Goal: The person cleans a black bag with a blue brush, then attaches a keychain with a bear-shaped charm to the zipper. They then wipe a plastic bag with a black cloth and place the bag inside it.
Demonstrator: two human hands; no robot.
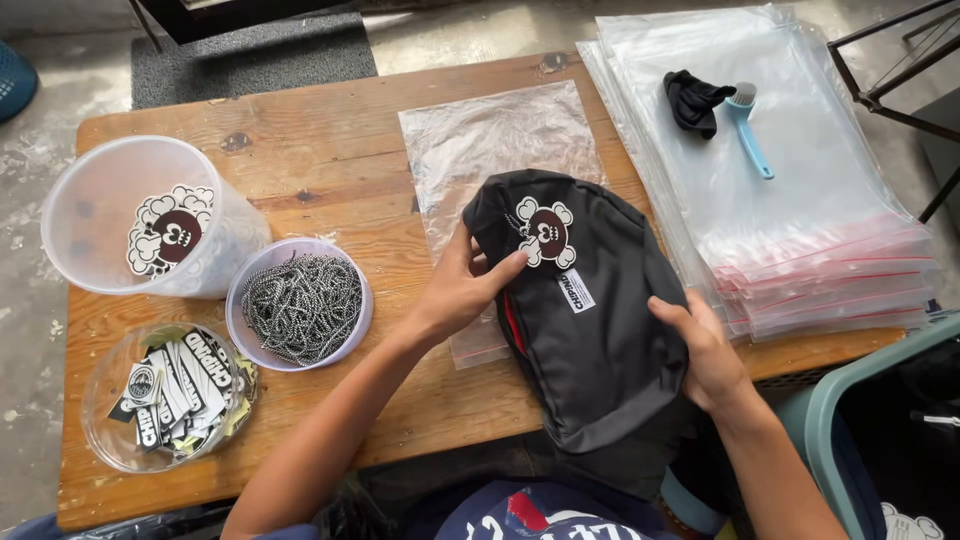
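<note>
Bag (590, 330) btm edge cut off, hidden

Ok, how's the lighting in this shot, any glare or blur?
Head view: even daylight, sharp focus; mild glare on the stack of clear bags; soft shadows under the hands, left hand and right hand, on the black bag; slight wide-angle bending at the table edges.
</note>
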